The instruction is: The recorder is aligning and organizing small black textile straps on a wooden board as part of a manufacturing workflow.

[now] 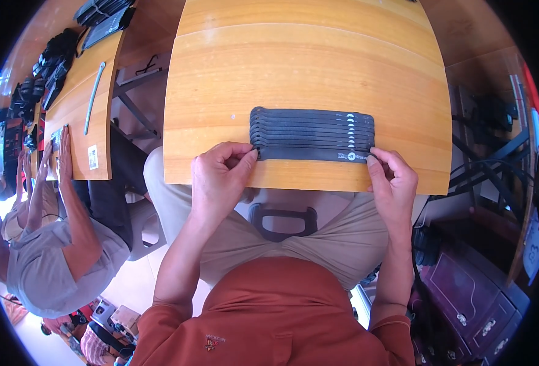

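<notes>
Several flat dark grey straps [306, 125] lie in an overlapping row near the front edge of the wooden table [306, 67]. Each strap shows a small white print toward its right end, and their left ends are rounded. The nearest strap [300, 152] is the most exposed of them. My left hand [220, 177] pinches its left end between thumb and forefinger. At the opposite end, the thumb and forefinger of my right hand [394, 186] close on the strap's right corner. Both wrists hang over the table's front edge.
On the left, a co-worker in a grey shirt [65, 262] has both hands at a second wooden table [77, 158]. A long metal bar [94, 97] and dark bundles [107, 30] lie there. Dark red cabinets [464, 293] stand at lower right.
</notes>
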`<state>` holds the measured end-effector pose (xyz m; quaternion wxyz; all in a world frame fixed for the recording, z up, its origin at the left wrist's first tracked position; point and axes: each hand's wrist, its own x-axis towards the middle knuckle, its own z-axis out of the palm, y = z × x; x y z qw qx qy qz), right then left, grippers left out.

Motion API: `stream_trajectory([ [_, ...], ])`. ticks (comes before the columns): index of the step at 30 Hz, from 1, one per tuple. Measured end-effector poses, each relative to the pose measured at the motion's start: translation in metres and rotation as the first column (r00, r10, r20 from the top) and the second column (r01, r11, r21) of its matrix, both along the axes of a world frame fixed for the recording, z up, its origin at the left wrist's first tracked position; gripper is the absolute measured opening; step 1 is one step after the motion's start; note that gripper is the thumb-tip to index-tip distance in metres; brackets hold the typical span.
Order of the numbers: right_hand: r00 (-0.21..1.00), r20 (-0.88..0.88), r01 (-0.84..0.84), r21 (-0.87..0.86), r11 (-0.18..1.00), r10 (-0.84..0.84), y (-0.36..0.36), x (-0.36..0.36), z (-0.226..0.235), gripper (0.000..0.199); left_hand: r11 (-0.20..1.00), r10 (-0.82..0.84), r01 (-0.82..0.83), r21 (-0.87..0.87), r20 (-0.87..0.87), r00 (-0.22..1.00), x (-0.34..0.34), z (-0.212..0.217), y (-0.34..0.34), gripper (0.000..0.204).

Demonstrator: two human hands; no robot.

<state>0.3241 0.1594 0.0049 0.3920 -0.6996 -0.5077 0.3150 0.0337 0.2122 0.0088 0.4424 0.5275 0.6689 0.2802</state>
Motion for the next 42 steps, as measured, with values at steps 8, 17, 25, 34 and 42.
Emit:
stream_trajectory([
  [8,0.999,0.018,-0.029,0.016,0.999,0.028,0.0031,0.0012,-0.0012,0.015,1.000,0.015,-0.015,-0.010,-0.018,1.000,0.0012,0.0016,0.0010,0.016],
  [17,1.000,0.003,-0.012,0.028,1.000,0.012,0.0015,0.0010,-0.0017,0.014,1.000,-0.008,0.008,0.001,-0.004,1.000,0.0009,-0.0012,0.0027,0.016],
  [25,0.999,0.027,-0.023,0.053,0.998,0.022,0.0012,0.0007,-0.0050,0.015,0.999,0.013,-0.014,-0.035,-0.016,1.000,0.0006,-0.0005,0.0029,0.015],
  [34,0.996,0.080,-0.033,0.086,0.996,0.026,0.0033,-0.0009,-0.0034,0.015,0.999,0.021,-0.020,-0.025,0.009,1.000,0.0017,-0.0011,0.0027,0.014],
  [42,0.993,0.113,-0.048,0.121,0.992,0.035,0.0032,-0.0005,-0.0045,0.014,1.000,0.011,-0.011,-0.016,-0.003,1.000,0.0013,0.0000,0.0021,0.014],
])
